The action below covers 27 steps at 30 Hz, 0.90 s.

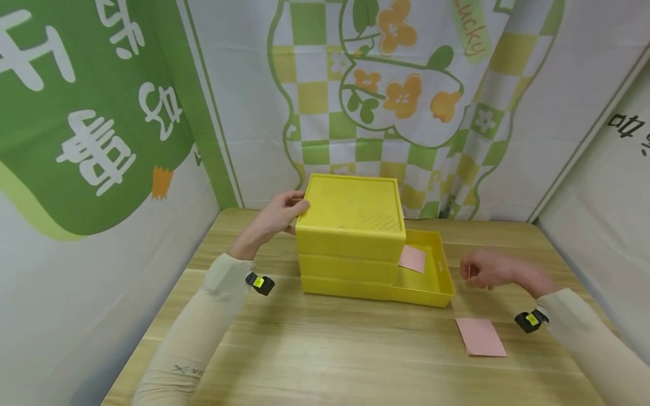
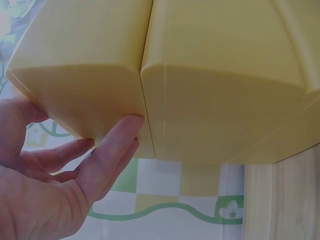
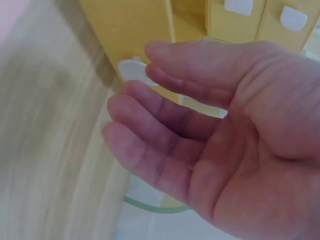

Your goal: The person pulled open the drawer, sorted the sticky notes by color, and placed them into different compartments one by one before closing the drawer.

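A yellow drawer box (image 1: 350, 206) with stacked drawers stands on the table, its bottom drawer (image 1: 422, 297) pulled out to the right. Inside that drawer lies a pink paper (image 1: 413, 259). My left hand (image 1: 278, 216) rests against the box's left side; in the left wrist view the fingertips (image 2: 131, 122) press on the yellow side panel. To the right of the drawer hovers my right hand (image 1: 488, 269), loosely curled and holding nothing. The right wrist view has it close to the drawer front with a white tab (image 3: 134, 70).
A second pink paper (image 1: 481, 337) lies on the wooden table (image 1: 325, 361) in front of the right hand. Patterned curtains (image 1: 315, 96) hang behind the box, and cloth walls (image 1: 101, 248) flank the table. Two more white tabs (image 3: 293, 18) mark the upper drawers.
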### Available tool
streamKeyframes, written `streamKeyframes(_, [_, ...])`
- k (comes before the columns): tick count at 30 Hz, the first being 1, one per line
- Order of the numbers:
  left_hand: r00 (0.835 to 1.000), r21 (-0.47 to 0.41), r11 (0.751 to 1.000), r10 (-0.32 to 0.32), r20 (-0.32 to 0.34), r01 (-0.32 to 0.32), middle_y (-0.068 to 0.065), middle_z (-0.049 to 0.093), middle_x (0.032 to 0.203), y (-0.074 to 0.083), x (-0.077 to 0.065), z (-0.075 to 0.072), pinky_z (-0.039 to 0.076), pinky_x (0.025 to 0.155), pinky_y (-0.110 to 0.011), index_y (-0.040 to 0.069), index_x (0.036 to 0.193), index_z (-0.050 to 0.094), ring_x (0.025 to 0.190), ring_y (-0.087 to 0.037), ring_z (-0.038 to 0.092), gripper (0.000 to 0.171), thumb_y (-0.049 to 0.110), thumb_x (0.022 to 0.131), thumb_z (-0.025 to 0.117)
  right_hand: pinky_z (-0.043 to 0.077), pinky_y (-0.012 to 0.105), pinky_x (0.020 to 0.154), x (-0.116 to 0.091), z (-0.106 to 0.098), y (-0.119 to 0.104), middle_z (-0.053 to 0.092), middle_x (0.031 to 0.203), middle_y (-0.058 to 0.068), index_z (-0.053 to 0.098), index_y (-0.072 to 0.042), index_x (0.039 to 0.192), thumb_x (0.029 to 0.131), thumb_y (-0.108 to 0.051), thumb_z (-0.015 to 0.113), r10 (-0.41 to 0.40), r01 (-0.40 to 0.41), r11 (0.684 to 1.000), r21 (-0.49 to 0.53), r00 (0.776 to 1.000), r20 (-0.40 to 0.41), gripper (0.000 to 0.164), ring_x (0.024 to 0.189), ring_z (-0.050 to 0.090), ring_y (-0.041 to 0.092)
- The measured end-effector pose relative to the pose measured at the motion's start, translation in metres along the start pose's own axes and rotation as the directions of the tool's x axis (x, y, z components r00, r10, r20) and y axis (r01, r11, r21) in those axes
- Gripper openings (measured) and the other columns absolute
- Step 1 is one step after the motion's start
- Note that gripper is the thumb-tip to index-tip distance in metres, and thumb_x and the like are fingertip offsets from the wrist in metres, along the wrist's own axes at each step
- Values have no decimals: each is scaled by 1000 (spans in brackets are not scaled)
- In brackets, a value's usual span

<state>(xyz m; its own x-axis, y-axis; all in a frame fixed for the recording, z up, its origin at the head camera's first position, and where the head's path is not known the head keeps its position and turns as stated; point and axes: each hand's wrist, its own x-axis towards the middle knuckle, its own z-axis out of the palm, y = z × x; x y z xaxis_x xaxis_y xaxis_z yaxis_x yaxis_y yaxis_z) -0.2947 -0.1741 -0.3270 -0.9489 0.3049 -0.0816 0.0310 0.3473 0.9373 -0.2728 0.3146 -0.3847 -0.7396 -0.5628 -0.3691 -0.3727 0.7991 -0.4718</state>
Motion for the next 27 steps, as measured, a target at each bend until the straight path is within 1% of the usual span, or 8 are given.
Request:
streamKeyframes(4, [1000, 17, 1000, 5, -1, -5, -16, 44, 146, 1, 0, 0, 59, 74, -32, 10, 154, 28, 121, -31, 53, 64, 37, 102, 50, 45, 23, 51, -7, 13, 4, 56, 75, 0, 60, -6, 88, 90, -5, 64, -36, 36, 999, 5, 999, 3, 4, 59, 50, 8])
streamKeyframes(9, [1000, 25, 1000, -2, -4, 2, -16, 44, 145, 1, -1, 0, 59, 71, -31, 9, 155, 28, 122, -31, 53, 63, 36, 102, 50, 42, 21, 57, -11, 32, 11, 55, 79, -4, 62, -10, 89, 85, -8, 67, -49, 51, 998, -30, 998, 39, 7, 68, 48, 6])
streamKeyframes(11, [1000, 22, 1000, -3, -7, 3, -16, 45, 145, 1, -1, 0, 59, 71, -31, 9, 154, 28, 121, -31, 53, 63, 36, 102, 50, 41, 23, 60, -13, 38, 11, 55, 82, -3, 62, -12, 91, 84, -12, 71, -11, 12, 1000, -21, 998, 62, 12, 73, 48, 9])
streamKeyframes(13, [1000, 22, 1000, 1, -9, -1, -16, 44, 146, 1, -1, -1, 59, 71, -31, 9, 155, 28, 120, -31, 54, 63, 36, 102, 49, 41, 24, 61, -16, 43, 10, 56, 82, -1, 62, -13, 93, 83, -15, 74, 33, -32, 999, -12, 996, 81, 16, 74, 48, 12])
streamKeyframes(16, [1000, 25, 1000, 1, -7, -1, -16, 45, 145, 1, 0, -1, 59, 71, -32, 10, 155, 28, 119, -31, 55, 63, 37, 102, 49, 41, 28, 64, -20, 50, 7, 56, 85, 3, 60, -14, 97, 80, -15, 79, 103, -105, 994, 10, 989, 108, 25, 78, 49, 17])
streamKeyframes(19, [1000, 29, 1000, 2, -10, -2, -16, 45, 145, 1, 0, -1, 59, 71, -32, 10, 155, 28, 119, -31, 55, 63, 37, 102, 49, 40, 30, 66, -20, 55, 6, 55, 87, 4, 58, -14, 97, 77, -14, 81, 128, -130, 991, 13, 985, 114, 30, 80, 48, 18])
streamKeyframes(23, [1000, 33, 999, 6, -13, -6, -16, 45, 144, 1, -1, -1, 59, 71, -32, 10, 155, 28, 118, -30, 55, 63, 37, 102, 49, 39, 29, 64, -18, 62, 5, 55, 87, 4, 57, -13, 95, 75, -12, 81, 111, -113, 993, 16, 988, 103, 32, 80, 48, 18])
streamKeyframes(27, [1000, 27, 1000, 1, -14, -1, -16, 46, 142, 1, -2, -2, 59, 72, -33, 10, 154, 29, 114, -29, 57, 61, 36, 102, 49, 38, 27, 62, -15, 69, 6, 54, 83, 1, 56, -13, 93, 75, -9, 80, 67, -68, 998, 10, 995, 74, 30, 76, 48, 16])
